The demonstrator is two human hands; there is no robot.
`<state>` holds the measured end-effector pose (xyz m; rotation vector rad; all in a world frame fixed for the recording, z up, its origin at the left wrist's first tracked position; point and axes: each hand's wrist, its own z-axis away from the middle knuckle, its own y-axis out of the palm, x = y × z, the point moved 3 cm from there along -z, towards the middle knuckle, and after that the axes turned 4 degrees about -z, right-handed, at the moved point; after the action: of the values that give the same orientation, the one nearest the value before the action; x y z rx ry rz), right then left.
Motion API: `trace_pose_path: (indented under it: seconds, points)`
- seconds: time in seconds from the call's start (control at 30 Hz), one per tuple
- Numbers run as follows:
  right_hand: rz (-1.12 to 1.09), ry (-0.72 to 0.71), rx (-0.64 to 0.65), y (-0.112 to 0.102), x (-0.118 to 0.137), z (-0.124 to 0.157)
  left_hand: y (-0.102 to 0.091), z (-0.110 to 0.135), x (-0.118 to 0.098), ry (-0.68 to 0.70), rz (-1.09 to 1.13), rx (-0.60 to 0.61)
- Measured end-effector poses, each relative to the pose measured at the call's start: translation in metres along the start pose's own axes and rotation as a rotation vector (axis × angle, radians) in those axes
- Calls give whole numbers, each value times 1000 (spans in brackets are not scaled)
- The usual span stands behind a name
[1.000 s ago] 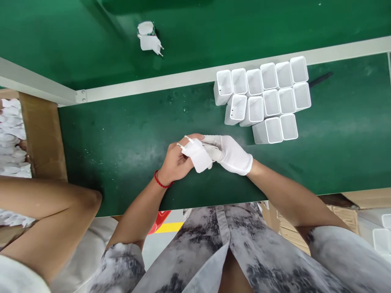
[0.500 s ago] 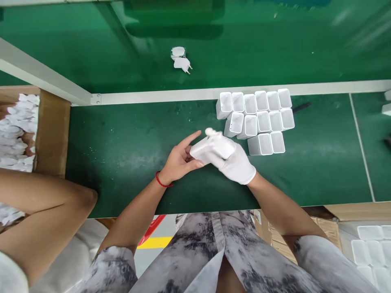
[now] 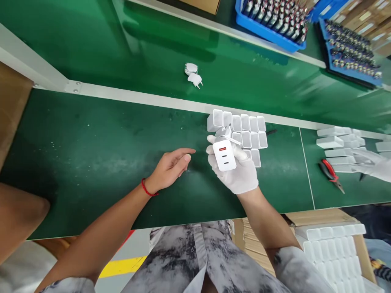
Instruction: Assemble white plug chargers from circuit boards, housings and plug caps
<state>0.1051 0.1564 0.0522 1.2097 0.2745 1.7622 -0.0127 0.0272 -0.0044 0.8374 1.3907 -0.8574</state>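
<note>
A white charger (image 3: 224, 155) is gripped in the gloved right hand (image 3: 236, 171) above the green worktop (image 3: 91, 138), port face up, just in front of the cluster of white shells (image 3: 244, 132). The left hand (image 3: 169, 167) lies open, holding nothing. The charger is judged light, rigid and smooth-sided, so it is best taken by the flat sides, clear of the prongs.

Bare green mat (image 3: 100, 146) lies open leftward; white shells (image 3: 244, 130) and pliers (image 3: 331, 173) crowd the right.

A green-matted workbench (image 3: 91, 134) with a pale metal rail (image 3: 137, 97) stands above grey floor (image 3: 146, 248) bearing a yellow stripe (image 3: 122, 266).
</note>
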Motion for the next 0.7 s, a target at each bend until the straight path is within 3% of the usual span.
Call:
trace_pose_path:
  seconds: [0.07,0.17,0.27,0.33,0.4,0.5,0.6,0.7]
  points:
    - [123,-74,-37,-2,4,7,0,-1,-2,13,-69,-19]
    - [466,-357,-157,-9,34,21,0,-1,-4,71,-206,-20]
    - [759,-735,-279,-20,92,21,1,-2,-3,121,-345,23]
    - [883,-914,-453,-32,137,2,2,-3,-1,130,-429,57]
    - [995,-943,-693,-50,178,-29,2,-5,2,128,-490,74]
    - [1040,-883,-847,-85,218,-76,1,-7,4,123,-523,70]
    - [1141,-804,-889,-123,230,-104,1,-8,4,121,-529,72]
    - [1278,-722,-867,-155,227,-112,2,-8,4,127,-549,88]
